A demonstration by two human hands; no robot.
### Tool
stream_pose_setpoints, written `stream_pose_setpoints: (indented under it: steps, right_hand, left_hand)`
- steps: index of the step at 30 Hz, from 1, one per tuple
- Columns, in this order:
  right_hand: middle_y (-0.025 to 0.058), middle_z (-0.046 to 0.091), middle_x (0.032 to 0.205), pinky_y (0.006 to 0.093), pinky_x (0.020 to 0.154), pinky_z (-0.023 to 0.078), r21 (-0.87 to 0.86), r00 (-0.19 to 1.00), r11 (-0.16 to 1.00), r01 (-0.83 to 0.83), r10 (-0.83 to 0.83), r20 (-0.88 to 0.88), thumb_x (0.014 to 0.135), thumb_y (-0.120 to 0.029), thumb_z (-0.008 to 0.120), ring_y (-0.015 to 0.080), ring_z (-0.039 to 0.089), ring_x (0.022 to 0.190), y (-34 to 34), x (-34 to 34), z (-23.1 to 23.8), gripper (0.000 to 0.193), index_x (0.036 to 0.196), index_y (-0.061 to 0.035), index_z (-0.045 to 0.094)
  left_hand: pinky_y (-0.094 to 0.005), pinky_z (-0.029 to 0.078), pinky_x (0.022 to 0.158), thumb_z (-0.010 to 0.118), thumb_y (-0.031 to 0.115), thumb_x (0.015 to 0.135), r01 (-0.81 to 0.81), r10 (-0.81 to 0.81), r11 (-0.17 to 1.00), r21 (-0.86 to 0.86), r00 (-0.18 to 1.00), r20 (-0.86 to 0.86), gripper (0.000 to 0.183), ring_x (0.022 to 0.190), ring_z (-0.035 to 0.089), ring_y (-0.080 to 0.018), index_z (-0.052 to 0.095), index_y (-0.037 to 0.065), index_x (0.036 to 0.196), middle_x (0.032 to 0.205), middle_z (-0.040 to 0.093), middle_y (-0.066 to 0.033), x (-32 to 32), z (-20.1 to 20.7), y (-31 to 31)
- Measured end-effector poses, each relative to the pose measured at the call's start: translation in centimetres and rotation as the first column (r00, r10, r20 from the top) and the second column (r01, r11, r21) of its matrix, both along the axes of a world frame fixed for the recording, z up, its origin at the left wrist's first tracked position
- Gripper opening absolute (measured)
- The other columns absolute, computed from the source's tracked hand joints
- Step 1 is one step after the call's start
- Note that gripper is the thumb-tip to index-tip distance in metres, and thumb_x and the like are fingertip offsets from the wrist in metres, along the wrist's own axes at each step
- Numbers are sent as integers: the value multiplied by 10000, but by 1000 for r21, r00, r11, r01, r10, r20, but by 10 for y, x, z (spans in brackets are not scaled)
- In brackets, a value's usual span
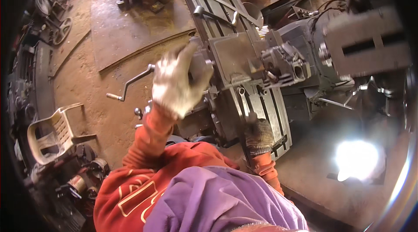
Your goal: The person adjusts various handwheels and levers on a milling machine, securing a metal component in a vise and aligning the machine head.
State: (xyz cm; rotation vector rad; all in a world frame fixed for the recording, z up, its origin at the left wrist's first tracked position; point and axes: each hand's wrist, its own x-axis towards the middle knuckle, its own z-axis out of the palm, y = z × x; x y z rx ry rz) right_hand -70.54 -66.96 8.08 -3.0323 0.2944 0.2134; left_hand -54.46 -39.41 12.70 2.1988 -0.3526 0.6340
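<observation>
The gloved left hand [177, 79] is hanging blurred, thumb and fingers apart, left of the slotted milling table [276, 112]; the gloved right hand [260, 135] is reaching over its near part, grip indiscernible. Manual table work is seemingly proceeding; moving leftward calls for clearing the crank handle [135, 80].

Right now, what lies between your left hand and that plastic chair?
In the head view, a bent metal crank and brown floor lie between the left hand and the chair.
</observation>
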Motion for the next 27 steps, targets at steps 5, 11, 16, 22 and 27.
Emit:
stream_pose_setpoints:
  steps: [5,11,16,22,27]
  right_hand:
    - [223,686,869,542,715,536,-100,990,985,139,-141,-13,878,-254,649,440,675,805,6,7,-13,227,1014,-76,689]
    - [203,688,853,483,711,542,208,900,877,432,-433,-43,818,-266,743,389,692,811,75,0,40,262,927,-37,679]
    - [152,663,856,426,688,525,482,886,842,243,-395,243,812,-175,763,347,655,784,152,15,68,180,911,-79,647]
    - [152,694,938,390,720,549,521,760,849,84,-393,517,875,-180,791,306,700,813,193,102,76,230,1016,-71,646]
    - [166,694,977,375,694,552,853,783,493,170,-593,187,907,-205,782,264,708,776,198,104,64,263,1070,-57,638]
  left_hand:
    - [-436,523,855,807,80,762,343,-352,901,-266,936,15,411,984,659,-352,675,30,1148,1110,679,-171,-13,8,29]
    - [-397,562,738,726,101,908,709,-921,390,-587,307,-241,161,829,715,-309,725,38,1056,919,732,-140,1,18,65]
    - [-341,562,820,605,127,1012,523,-916,361,-772,42,-400,216,941,732,-239,684,13,1178,1014,746,-161,-5,24,49]
    - [-266,522,780,650,117,997,50,-846,441,-896,358,-396,173,873,637,-100,717,-12,1093,999,728,-53,29,46,39]
    - [-252,526,745,697,73,945,60,-837,520,-852,237,-494,197,814,648,-90,720,-21,1117,942,735,-42,63,43,42]
